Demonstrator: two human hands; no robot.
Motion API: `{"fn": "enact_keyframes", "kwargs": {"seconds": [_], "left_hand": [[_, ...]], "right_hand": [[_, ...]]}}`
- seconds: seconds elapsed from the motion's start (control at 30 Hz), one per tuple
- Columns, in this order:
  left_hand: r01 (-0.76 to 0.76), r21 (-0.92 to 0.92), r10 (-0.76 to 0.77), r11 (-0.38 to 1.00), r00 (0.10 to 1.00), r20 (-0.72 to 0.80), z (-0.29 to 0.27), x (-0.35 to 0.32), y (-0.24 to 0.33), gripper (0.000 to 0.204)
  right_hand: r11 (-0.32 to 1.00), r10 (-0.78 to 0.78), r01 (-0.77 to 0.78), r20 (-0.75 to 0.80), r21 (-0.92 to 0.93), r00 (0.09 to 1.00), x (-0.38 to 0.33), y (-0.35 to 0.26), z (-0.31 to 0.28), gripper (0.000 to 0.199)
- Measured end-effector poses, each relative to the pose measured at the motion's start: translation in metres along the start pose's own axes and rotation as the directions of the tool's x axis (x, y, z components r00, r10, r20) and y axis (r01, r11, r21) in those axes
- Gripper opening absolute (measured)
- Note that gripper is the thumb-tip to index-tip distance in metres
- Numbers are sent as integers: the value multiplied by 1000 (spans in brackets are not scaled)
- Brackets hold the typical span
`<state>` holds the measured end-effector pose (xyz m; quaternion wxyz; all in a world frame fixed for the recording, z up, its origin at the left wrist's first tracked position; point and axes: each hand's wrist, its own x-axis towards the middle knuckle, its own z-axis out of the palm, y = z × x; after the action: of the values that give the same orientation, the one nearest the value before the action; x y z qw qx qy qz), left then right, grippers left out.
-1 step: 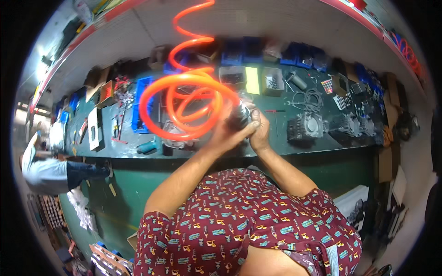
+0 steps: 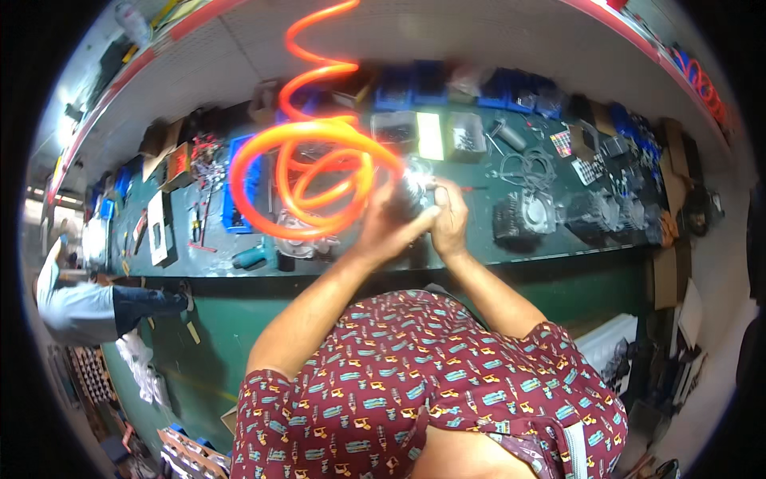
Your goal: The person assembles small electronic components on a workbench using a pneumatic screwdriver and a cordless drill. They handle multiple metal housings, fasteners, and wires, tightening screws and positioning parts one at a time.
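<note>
Up over the green surface [image 2: 479,239], both hands close together. Left hand [image 2: 383,227] wrapped round a small shiny metal tool [image 2: 413,188], fingers curled tight on it. Right hand [image 2: 448,217] touching the left, fingers bent round the same tool from the other side. Bright orange coiled hose [image 2: 307,188] looping just left of the hands and climbing up toward the top. Blue tray [image 2: 238,188] lying behind the coils. Grey engine part [image 2: 523,217] sitting to the right of the hands, near but apart. Teal hand tool [image 2: 251,257] resting by the front edge. Another person [image 2: 88,307] far off on the left, low by the floor.
</note>
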<state>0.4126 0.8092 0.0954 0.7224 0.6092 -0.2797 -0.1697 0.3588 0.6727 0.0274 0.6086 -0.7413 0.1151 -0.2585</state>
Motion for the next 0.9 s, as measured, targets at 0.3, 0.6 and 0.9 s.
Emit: {"fn": "enact_keyframes", "kwargs": {"seconds": [0.3, 0.6, 0.9], "left_hand": [[51, 0, -51, 999, 995, 88, 4, 6, -18, 21], [-59, 185, 29, 981, 986, 162, 11, 9, -9, 19], [56, -7, -56, 998, 998, -30, -2, 13, 3, 24]], "right_hand": [[960, 206, -184, 90, -212, 974, -37, 102, -1, 37], [945, 138, -68, 203, -321, 969, -27, 117, 0, 37], [968, 143, -120, 89, -221, 986, -27, 88, -3, 38]]}}
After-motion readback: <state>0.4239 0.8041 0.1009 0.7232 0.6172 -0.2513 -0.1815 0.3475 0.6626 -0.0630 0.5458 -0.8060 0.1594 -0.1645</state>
